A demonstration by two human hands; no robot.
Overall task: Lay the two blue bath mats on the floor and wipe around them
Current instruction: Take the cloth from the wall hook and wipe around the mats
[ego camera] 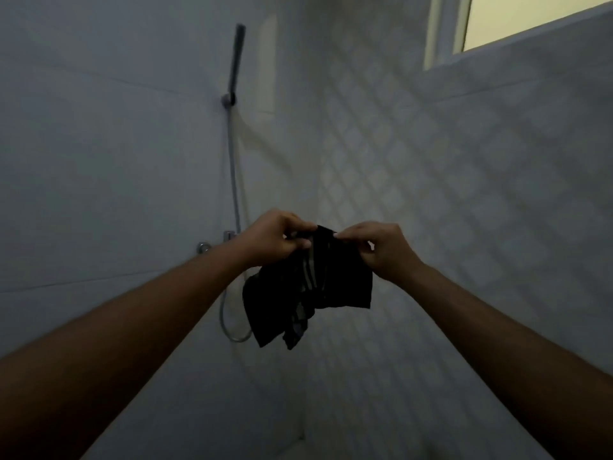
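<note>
A dark cloth [318, 287] with pale stripes hangs in front of the tiled wall corner. My left hand [275, 239] pinches its upper left edge and my right hand [381, 249] pinches its upper right edge, so it is held up between them at chest height. The lower part of the cloth dangles in loose folds. No blue bath mat and no floor is in view.
A dark hand shower [237, 61] sits in a wall holder, its hose [232, 180] looping down behind the cloth. Chrome tap fittings [215, 244] are on the left wall. A lit window [517, 21] is at the upper right. Both walls are pale tile.
</note>
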